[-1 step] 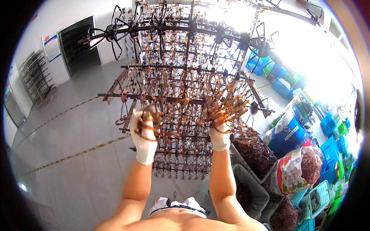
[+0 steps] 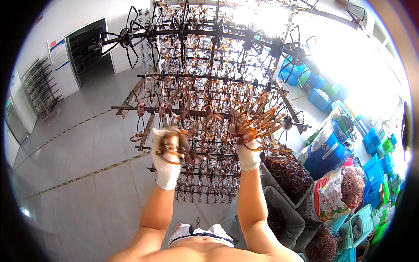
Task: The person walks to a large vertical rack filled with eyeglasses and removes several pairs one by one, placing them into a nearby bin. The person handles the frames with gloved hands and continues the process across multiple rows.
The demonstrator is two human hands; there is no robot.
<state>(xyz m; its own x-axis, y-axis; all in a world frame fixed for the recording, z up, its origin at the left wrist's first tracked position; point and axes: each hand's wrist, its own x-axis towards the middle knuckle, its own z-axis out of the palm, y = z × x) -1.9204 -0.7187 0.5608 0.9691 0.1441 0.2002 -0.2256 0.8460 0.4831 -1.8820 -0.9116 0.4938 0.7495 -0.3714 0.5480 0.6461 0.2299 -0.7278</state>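
Note:
Both my hands wear white gloves. My left hand (image 2: pixel 168 153) is closed on several glossy brown loops (image 2: pixel 169 146), smeared by motion, below a dark rod of the rack. My right hand (image 2: pixel 247 142) grips a fanned bundle of amber-brown loops (image 2: pixel 264 124) at the right part of the same rod. Their exact kind I cannot make out. The tall rack (image 2: pixel 196 112) in front of me carries row upon row of such loops on horizontal rods. Gloves and loops hide most of my fingers.
A dark rod with spoked wire holders (image 2: pixel 218 36) crosses above my hands. At right are grey bins (image 2: pixel 283 214) with brown loops, a printed sack (image 2: pixel 325 198), a blue barrel (image 2: pixel 327 146) and blue and green baskets (image 2: pixel 358 227). A doorway (image 2: pixel 89 52) opens at far left.
My left hand has moved slightly down and to the right with its loops. The right hand and its bundle have hardly shifted.

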